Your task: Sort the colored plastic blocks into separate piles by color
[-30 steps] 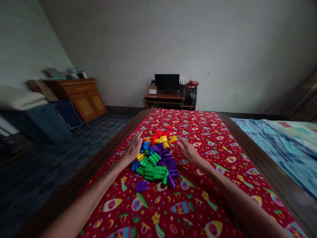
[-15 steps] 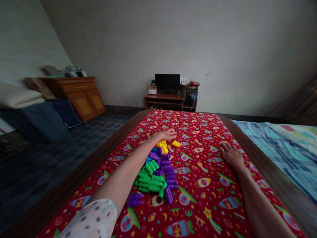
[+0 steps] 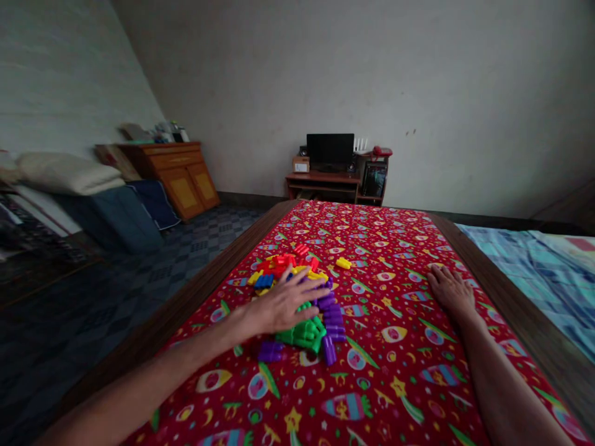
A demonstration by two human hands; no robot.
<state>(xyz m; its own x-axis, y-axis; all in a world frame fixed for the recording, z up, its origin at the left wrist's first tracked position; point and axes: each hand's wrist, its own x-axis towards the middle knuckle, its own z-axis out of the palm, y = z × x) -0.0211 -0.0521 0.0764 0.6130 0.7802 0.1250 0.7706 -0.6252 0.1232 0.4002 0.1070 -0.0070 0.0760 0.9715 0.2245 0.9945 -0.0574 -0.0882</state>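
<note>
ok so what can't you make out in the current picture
All in the head view:
Blocks behind the left hand: hidden by it, so their number and whether the palm touches them can't be told.
Cloth: near end cut off by the bottom edge.
Sheet: cut off by the right edge.
Things on the cabinet: too small and blurred to name.

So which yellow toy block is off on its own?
The yellow toy block lying right of the pile, toward the right hand, with red cloth all around it; the other yellow toy blocks lie in the pile.
</note>
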